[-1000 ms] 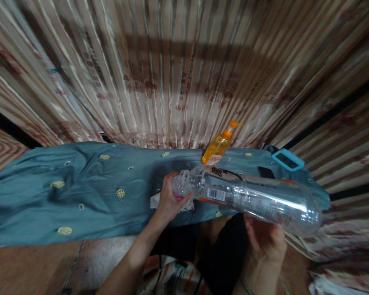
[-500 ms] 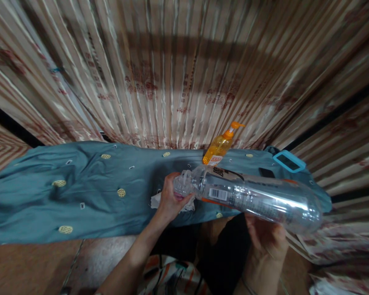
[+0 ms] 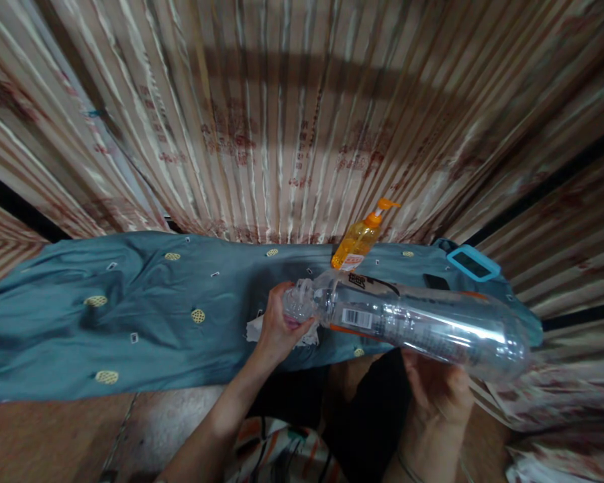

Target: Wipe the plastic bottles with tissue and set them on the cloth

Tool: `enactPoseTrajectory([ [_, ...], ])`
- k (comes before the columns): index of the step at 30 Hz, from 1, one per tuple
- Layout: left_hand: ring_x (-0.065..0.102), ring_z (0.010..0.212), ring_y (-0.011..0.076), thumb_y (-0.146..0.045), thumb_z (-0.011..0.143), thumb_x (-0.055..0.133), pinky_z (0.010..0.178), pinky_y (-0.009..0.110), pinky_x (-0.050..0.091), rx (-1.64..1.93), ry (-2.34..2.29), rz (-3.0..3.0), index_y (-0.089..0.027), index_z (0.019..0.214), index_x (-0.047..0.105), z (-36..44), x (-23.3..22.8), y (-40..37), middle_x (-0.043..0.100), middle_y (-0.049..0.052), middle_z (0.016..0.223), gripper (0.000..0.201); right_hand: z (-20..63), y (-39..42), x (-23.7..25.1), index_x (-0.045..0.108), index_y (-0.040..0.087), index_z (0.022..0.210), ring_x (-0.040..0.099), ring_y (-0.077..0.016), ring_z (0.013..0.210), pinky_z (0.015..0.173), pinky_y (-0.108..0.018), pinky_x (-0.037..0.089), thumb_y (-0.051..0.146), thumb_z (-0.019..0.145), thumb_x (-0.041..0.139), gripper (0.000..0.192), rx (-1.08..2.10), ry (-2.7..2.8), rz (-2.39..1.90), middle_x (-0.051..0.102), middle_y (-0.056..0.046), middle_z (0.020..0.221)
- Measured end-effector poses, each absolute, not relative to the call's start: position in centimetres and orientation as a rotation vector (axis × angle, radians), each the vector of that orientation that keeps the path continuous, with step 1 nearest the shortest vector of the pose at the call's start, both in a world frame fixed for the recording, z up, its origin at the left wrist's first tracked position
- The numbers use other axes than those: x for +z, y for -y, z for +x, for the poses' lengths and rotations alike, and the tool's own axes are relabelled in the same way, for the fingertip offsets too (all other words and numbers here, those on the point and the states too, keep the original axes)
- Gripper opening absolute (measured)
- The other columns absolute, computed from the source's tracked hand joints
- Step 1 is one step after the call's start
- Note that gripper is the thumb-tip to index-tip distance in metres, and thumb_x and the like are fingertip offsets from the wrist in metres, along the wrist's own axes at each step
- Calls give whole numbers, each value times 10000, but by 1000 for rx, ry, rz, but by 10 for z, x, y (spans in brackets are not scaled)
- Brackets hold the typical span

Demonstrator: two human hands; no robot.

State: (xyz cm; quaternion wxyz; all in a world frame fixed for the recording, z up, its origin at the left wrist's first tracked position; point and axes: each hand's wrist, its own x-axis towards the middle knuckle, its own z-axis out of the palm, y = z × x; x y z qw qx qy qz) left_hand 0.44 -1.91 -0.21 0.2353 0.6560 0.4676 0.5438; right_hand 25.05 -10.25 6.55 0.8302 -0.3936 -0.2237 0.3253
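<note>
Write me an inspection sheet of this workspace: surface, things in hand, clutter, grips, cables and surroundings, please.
Surface: teal cloth with yellow pineapple prints, wrinkled.
Things in hand: large clear bottle, held nearly sideways, neck toward the left hand.
Clutter: orange pump bottle behind the clear one; crumpled white paper by the left hand; dark flat object and blue-framed object toward the right.
Grips: left hand closed around the neck end, where something pinkish shows, unclear what; right hand under the body, fingers partly hidden.
Cables: nothing seen.
Surroundings: pleated, patterned curtains; dark bars at both sides.
</note>
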Motion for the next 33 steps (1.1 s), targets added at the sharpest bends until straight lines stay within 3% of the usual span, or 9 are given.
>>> enactPoseTrajectory([
  [14,706,1384,333,-309,776,927,1191,516,560,1484,-1330,1797,-249,1543,401,6,-3,20,682,136,1474,932,252,102,64,852,374,1008,764,-179,909,687,-291,640,544,451,1025,607,680,474,-862,835,33,1036],
  [19,682,1425,337,-350,777,936,1214,514,546,1455,-1328,1785,-256,1568,372,5,-2,20,668,147,1510,976,249,101,67,839,359,901,747,-162,830,657,-260,634,532,425,1028,540,664,448,-858,826,52,942],
  [26,708,1381,346,-354,786,933,1169,528,574,1443,-1339,1787,-234,1600,341,4,-1,21,684,159,1476,1015,245,101,73,841,346,882,750,-136,741,595,-216,643,538,307,1047,640,670,414,-874,829,85,890],
  [33,708,1374,332,-326,774,935,1182,503,563,1450,-1346,1826,-254,1575,374,4,0,20,680,136,1468,981,248,103,68,826,386,843,719,-122,743,590,-212,625,550,376,1044,540,659,432,-875,815,96,904],
])
